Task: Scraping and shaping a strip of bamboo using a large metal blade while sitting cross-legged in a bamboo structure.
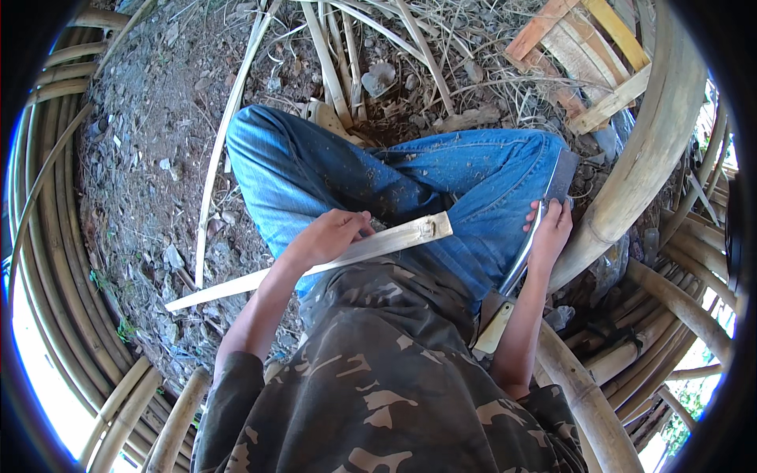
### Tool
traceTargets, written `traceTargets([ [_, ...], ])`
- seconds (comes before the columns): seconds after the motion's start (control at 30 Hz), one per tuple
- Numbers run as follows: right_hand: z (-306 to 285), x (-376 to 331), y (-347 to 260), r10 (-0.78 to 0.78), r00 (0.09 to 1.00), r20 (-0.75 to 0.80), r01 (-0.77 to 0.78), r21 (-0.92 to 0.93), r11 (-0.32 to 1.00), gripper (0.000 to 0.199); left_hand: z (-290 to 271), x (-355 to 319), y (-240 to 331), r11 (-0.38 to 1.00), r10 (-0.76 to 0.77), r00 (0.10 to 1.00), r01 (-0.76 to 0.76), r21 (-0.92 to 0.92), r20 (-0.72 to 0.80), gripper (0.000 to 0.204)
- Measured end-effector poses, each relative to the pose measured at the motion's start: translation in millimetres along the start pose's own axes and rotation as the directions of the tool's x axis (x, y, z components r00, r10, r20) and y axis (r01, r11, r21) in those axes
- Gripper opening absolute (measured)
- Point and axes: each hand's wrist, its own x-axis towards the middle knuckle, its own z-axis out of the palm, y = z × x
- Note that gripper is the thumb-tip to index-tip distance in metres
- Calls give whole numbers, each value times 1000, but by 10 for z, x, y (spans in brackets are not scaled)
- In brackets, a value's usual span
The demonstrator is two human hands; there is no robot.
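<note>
Seated worker's left hand (327, 236) grips a split bamboo slat (315, 264) across the lap; right hand (552, 232) clasps a broad-bladed knife (544, 213), trimming apparently unfinished, shavings scattered.

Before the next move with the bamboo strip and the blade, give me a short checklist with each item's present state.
1. Left hand grips the bamboo strip: ok, fingers wrap it near the middle.
2. Right hand holds the blade: ok, fingers rest on the metal near its broad end.
3. Blade apart from the strip: ok, they lie on opposite sides of the lap.
4. Strip supported: ok, it lies across the jeans.
5. Blade edge faces away from the fingers: cannot tell.
6. Blade handle secured: cannot tell, it lies by the forearm, unheld.
</note>
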Motion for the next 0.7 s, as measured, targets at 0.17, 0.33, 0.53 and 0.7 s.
traceTargets([
  [0.17, 26, -14, -25, 2, 1000, 26, -2, 1, 1000, 23, 150, -152, -14, 986, 140, 983, -127, 109, -119, 54],
  [0.33, -11, -37, -4, -36, 999, 31, 37, -16, 999, 25, 155, -160, 137, 999, -47, 990, 44, -29, -131, 57],
  [0.53, -32, -46, 34, -39, 999, 38, 40, -30, 999, 25, 88, 19, 184, 974, -169, 986, 167, -153, 0, 54],
  [0.7, -6, -91, -23, -43, 998, 46, 45, -42, 998, 24, 33, 69, 62, 975, -54, 998, 55, -216, 12, 51],
])
